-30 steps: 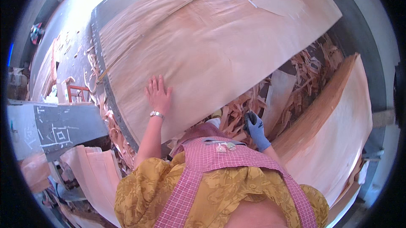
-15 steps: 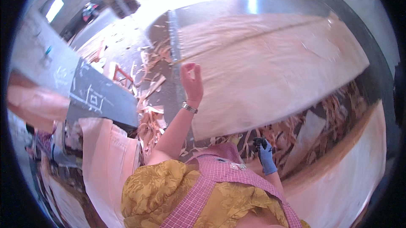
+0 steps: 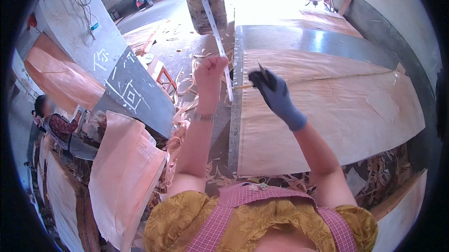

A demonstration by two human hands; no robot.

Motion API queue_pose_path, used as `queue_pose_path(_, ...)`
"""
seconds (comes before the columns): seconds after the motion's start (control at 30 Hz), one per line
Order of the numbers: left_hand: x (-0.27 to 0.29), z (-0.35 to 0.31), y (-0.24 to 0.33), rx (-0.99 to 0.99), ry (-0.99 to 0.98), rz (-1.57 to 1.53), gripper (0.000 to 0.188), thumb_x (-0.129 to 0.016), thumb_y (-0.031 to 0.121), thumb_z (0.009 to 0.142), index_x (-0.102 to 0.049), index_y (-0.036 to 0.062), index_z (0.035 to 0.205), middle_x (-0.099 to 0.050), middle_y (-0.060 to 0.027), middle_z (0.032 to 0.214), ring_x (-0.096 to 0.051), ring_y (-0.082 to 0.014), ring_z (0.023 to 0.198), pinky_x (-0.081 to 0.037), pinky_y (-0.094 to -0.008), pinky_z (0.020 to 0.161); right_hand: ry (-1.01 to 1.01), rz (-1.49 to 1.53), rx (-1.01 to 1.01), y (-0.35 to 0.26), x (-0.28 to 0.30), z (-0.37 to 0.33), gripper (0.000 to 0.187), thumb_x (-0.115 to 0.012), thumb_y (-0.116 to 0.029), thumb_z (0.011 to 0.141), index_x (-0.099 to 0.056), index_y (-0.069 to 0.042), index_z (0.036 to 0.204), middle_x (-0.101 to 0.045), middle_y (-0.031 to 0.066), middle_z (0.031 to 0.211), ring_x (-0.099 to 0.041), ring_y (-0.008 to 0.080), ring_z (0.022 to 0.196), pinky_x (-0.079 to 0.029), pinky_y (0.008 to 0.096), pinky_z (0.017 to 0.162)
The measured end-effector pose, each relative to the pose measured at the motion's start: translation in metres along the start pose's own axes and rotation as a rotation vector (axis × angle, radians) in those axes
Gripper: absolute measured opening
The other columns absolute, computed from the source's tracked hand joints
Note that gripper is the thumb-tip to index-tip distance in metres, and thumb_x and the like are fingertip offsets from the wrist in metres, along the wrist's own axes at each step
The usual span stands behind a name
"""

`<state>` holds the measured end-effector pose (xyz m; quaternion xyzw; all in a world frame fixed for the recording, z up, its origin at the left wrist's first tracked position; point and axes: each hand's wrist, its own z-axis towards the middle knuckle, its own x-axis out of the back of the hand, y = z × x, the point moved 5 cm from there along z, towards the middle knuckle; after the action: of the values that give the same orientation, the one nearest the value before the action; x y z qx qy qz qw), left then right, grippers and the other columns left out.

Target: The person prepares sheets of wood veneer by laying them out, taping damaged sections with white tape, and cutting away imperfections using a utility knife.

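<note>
My bare left hand [image 3: 210, 70], with a watch at the wrist, is closed in a fist round a long white strip [image 3: 216, 32]. The strip slants past the hand, above and below it, beside the table's left edge. My right hand [image 3: 276, 95] wears a blue-grey glove with dark fingertips. Its fingers are closed on a thin pointed blade [image 3: 262, 68], whose handle is hidden. Below that hand, a large pale wood veneer sheet [image 3: 299, 130] covers most of the table [image 3: 235, 135]. A thin stick [image 3: 336, 78] lies across the sheet.
Veneer scraps [image 3: 187, 107] litter the floor left of the table. Stacked veneer sheets [image 3: 119, 172] stand at my left, near a pillar [image 3: 135, 88]. A person [image 3: 61, 128] is at the far left. A brown wrapped bundle [image 3: 206, 8] is beyond my left hand.
My right hand has risen from beside my waist to over the sheet, blade in its fingers. The white strip now shows at my left hand. My view has shifted.
</note>
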<state>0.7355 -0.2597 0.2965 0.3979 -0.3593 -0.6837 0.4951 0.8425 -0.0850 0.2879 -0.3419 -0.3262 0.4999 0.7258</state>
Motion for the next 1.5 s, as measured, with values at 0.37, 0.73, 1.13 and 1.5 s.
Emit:
queue_pose_path(0.37, -0.007, -0.116, -0.067, 0.386, -0.297, -0.053, 0.019, -0.068, 0.013, 0.09, -0.064, 0.0013, 0.104, -0.065, 0.0, 0.089, -0.058, -0.0069, 0.083, -0.046, -0.0229, 0.08, 0.118, 0.19, 0.144, -0.073, -0.058, 0.114, 0.016, -0.067, -0.013, 0.09, -0.062, 0.0, 0.098, -0.066, 0.0027, 0.076, -0.057, 0.0048, 0.063, -0.047, 0.0223, 0.053)
queue_pose_path(0.73, -0.022, -0.056, 0.0, 0.144, -0.155, -0.174, 0.049, -0.049, 0.039, 0.1, -0.051, 0.0006, 0.131, -0.061, -0.0134, 0.123, -0.063, -0.0217, 0.101, -0.05, -0.0358, 0.087, -0.231, 0.497, -0.143, -0.017, -0.009, 0.035, 0.018, -0.06, -0.019, 0.096, -0.063, -0.001, 0.097, -0.067, 0.0027, 0.075, -0.058, 0.0028, 0.064, -0.048, 0.0207, 0.054)
queue_pose_path(1.13, -0.145, -0.039, 0.028, 0.291, -0.119, -0.483, 0.052, -0.04, 0.052, 0.1, -0.053, 0.0064, 0.123, -0.058, -0.022, 0.129, -0.06, -0.0305, 0.116, -0.053, -0.04, 0.09, 0.109, 0.413, 0.029, 0.004, 0.074, -0.021, 0.014, -0.068, -0.013, 0.087, -0.062, -0.007, 0.099, -0.064, 0.0048, 0.074, -0.062, 0.0172, 0.059, -0.048, 0.0304, 0.052)
queue_pose_path(1.5, -0.281, -0.183, -0.127, 1.09, -1.14, 0.145, 0.023, -0.064, 0.028, 0.094, -0.063, 0.0052, 0.093, -0.067, -0.0036, 0.083, -0.067, -0.0104, 0.071, -0.057, -0.0242, 0.069, 0.312, 0.452, -0.63, 0.067, 0.231, -0.201, 0.05, -0.072, -0.016, 0.087, -0.052, -0.009, 0.132, -0.063, 0.0001, 0.072, -0.055, 0.0049, 0.055, -0.039, 0.0186, 0.045)
